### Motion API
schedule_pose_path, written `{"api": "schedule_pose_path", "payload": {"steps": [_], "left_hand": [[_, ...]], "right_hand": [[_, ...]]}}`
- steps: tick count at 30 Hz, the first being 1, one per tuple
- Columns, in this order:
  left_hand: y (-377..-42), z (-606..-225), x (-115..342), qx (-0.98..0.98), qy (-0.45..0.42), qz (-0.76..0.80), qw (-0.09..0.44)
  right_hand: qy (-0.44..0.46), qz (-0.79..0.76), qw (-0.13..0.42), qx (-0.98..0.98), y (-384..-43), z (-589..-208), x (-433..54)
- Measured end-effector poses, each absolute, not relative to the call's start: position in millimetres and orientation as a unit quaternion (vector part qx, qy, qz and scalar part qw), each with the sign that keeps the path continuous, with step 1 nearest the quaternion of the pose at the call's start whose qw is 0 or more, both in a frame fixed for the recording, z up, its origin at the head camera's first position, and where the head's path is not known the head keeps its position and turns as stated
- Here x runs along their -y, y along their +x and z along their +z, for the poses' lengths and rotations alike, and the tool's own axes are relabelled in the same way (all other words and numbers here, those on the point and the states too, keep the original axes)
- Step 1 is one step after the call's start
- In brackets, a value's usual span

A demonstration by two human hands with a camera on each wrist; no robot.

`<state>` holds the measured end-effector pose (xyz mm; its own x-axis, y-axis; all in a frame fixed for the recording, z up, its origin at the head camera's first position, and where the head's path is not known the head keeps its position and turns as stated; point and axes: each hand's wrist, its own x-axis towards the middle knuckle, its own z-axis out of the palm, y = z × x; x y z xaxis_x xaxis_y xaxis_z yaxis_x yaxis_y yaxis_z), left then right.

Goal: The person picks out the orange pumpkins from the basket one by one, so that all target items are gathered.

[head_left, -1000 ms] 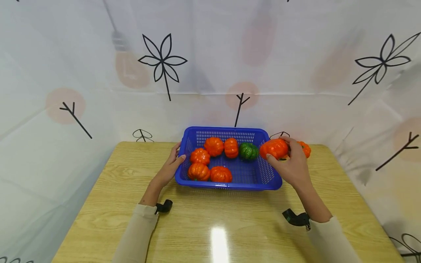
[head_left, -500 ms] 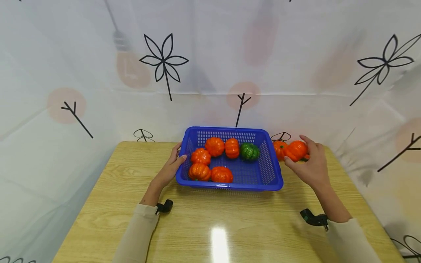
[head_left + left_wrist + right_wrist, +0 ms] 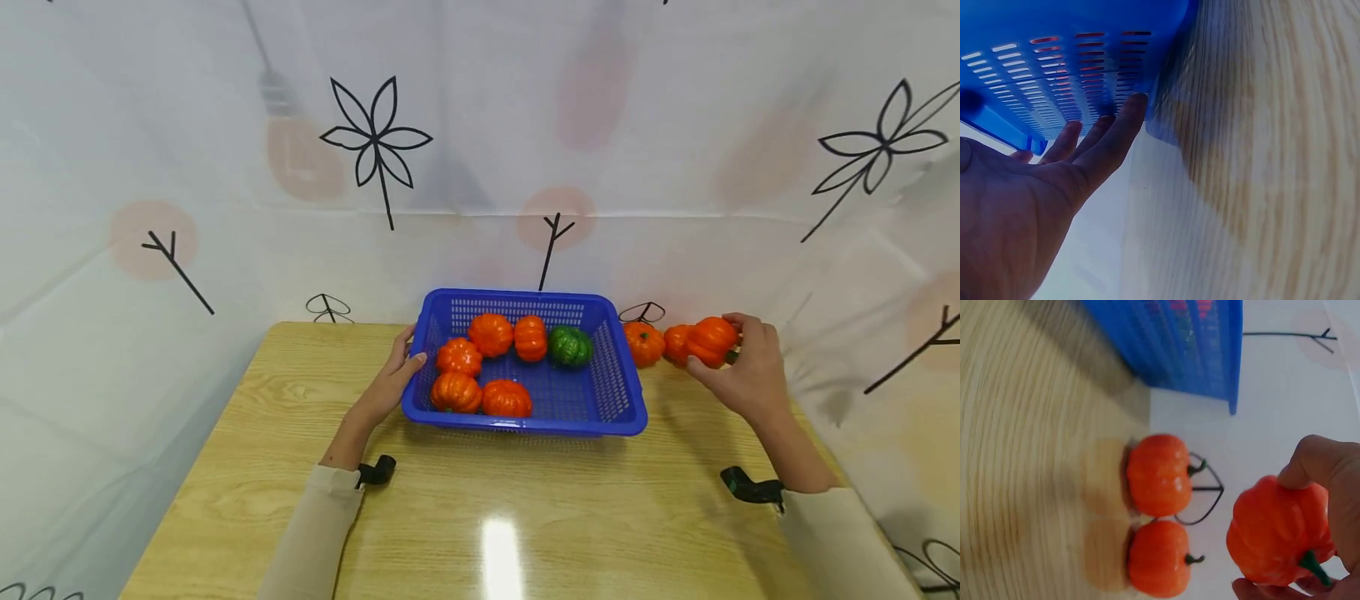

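Head view: right hand (image 3: pixel 750 377) grips orange pumpkin (image 3: pixel 711 340); left hand (image 3: pixel 389 382), fingers extended, touches blue basket (image 3: pixel 525 425).

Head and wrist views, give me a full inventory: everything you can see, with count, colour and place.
Perforated plastic basket: one, blue, on the table
Basket pumpkins: five, orange, inside the basket
Green pumpkin: one, green, in the basket's back right
Loose pumpkins: two, orange, on the table right of the basket
Held pumpkin: one, orange with green stem, in the right hand
Table: one, light wood, beneath
Patterned backdrop: one, whitish, behind the table
Wrist cameras: two, black, on the wrists
Sleeves: two, cream, forearms
Left hand: one, bare, touching the basket
Right hand: one, bare, gripping
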<state>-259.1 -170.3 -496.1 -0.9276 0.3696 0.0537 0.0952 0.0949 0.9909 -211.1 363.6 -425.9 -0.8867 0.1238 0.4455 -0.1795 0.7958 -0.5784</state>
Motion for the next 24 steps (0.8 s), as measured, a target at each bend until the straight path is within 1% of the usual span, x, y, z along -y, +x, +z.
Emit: {"api": "schedule_pose_path", "payload": {"steps": [5,17,24], "left_hand": [[-259,-496,169,-0.736,0.162,0.649,0.108],[-258,-494,170,-0.737,0.157,0.649,0.107],[-258,-494,169,-0.740,0.154,0.646,0.107]], "right_hand": [[0.011,0.284,0.225,0.932,-217,-427,-378],[-0.013,0.242,0.177,0.954,-243,-439,-413],[-0.040,0.219,0.135,0.966,-253,-444,-430]]}}
